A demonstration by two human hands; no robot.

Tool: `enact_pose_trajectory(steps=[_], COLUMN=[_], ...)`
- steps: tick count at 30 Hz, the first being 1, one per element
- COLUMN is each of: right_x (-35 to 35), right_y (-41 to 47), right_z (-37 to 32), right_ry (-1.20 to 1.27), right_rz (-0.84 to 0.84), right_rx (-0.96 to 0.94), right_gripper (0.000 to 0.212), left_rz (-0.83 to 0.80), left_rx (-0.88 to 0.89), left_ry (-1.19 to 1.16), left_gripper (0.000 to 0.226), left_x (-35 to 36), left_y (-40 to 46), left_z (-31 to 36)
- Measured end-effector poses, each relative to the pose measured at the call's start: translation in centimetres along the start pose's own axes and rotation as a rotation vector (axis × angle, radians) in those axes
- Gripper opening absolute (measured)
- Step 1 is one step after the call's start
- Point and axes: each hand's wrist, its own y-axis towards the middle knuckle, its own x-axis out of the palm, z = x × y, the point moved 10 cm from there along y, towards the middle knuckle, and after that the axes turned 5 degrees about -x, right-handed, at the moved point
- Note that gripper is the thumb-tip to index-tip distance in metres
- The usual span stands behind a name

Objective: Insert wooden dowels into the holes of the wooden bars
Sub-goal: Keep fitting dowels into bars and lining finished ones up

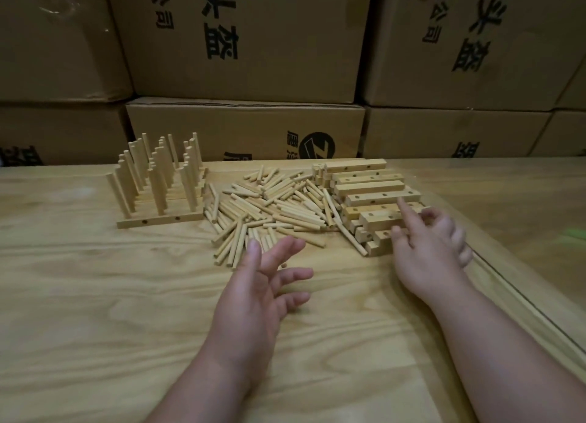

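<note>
Dowels [269, 207] are dumped in a loose heap mid-table [95, 296], with bare bars [377, 197] stacked just to the right of the pile, touching it. Finished bars [158, 200] with pegs standing upright sit on the left. Left hand [260, 283] hovers near the front of the heap, fingers spread and relaxed, holding nothing. Right hand [428, 248] is at the bar stack, index finger stretched onto a bar, other fingers loosely curled, nothing gripped. Cardboard boxes [247, 42] are stacked behind.
</note>
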Motion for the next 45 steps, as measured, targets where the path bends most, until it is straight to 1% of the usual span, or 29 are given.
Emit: enact_pose_trajectory(steps=[3, 6, 8, 10, 11, 15, 17, 19, 21, 22, 23, 25, 28, 30, 32, 34, 39, 42, 45], right_x=[0.8, 0.0, -0.7, -1.5, -2.0, -3.3, -3.2, -2.2, -0.5, 0.1, 0.5, 0.7, 1.6, 2.7, 4.5, 6.3, 8.8, 9.0, 7.7], right_y=[-0.1, -0.1, -0.2, -0.4, -0.6, -2.0, -3.5, -5.4, -7.2, -7.8, -8.0, -8.1, -7.2, -6.6, -6.3, -6.6, -8.2, -8.5, -7.9], right_z=[-0.5, -1.1, -1.5, -2.0, -2.4, -5.3, -7.7, -10.5, -13.1, -13.8, -14.1, -14.1, -13.0, -12.4, -12.3, -12.4, -13.2, -13.5, -13.5], right_ry=[-0.062, -0.044, -0.025, -0.017, -0.004, 0.08, 0.164, 0.256, 0.321, 0.362, 0.411, 0.489, 0.532, 0.484, 0.379, 0.248, 0.012, -0.007, 0.082], right_rz=[-0.059, 0.014, 0.087, 0.17, 0.216, 0.357, 0.363, 0.284, 0.159, 0.104, 0.066, 0.029, -0.038, -0.102, -0.212, -0.329, -0.493, -0.499, -0.415], right_rx=[-0.042, -0.073, -0.092, -0.125, -0.154, -0.328, -0.462, -0.63, -0.781, -0.82, -0.837, -0.844, -0.75, -0.685, -0.653, -0.674, -0.811, -0.839, -0.787], right_gripper=[0.047, 0.034, 0.025, 0.02, 0.019, 0.021, 0.022, 0.024, 0.025, 0.027, 0.028, 0.031, 0.04, 0.048, 0.057, 0.067, 0.068, 0.068, 0.058], left_rz=[-0.004, 0.02, 0.069, 0.111, 0.132, 0.18, 0.171, 0.144, 0.132, 0.131, 0.132, 0.133, 0.238, 0.348, 0.404, 0.405, 0.351, 0.331, 0.32], left_rx=[0.011, 0.028, 0.04, 0.052, 0.055, 0.067, 0.083, 0.095, 0.094, 0.098, 0.105, 0.125, 0.171, 0.191, 0.18, 0.147, 0.114, 0.107, 0.118], left_ry=[-0.001, -0.013, -0.024, -0.028, -0.015, 0.067, 0.097, 0.111, 0.114, 0.11, 0.097, 0.032, -0.158, -0.275, -0.381, -0.463, -0.518, -0.523, -0.507], left_gripper=[0.073, 0.067, 0.054, 0.03, 0.023, 0.025, 0.025, 0.026, 0.039, 0.043, 0.043, 0.036, 0.024, 0.028, 0.03, 0.03, 0.029, 0.026, 0.022], left_x=[-0.2, -0.5, -1.0, -1.5, -1.7, -2.3, -2.0, -1.6, -1.6, -1.6, -1.6, -1.6, -2.8, -4.5, -5.7, -6.0, -5.5, -5.3, -5.2], left_y=[0.0, 0.2, 0.3, 0.5, 0.5, 0.6, 0.6, 0.7, 0.7, 0.7, 0.7, 0.6, 0.3, 0.0, 0.0, 0.2, 0.6, 0.6, 0.6], left_z=[0.0, 0.1, 0.1, 0.1, 0.1, -0.1, 0.1, 0.1, 0.1, 0.1, 0.3, 0.6, 1.6, 2.1, 2.3, 2.1, 1.6, 1.6, 1.7])
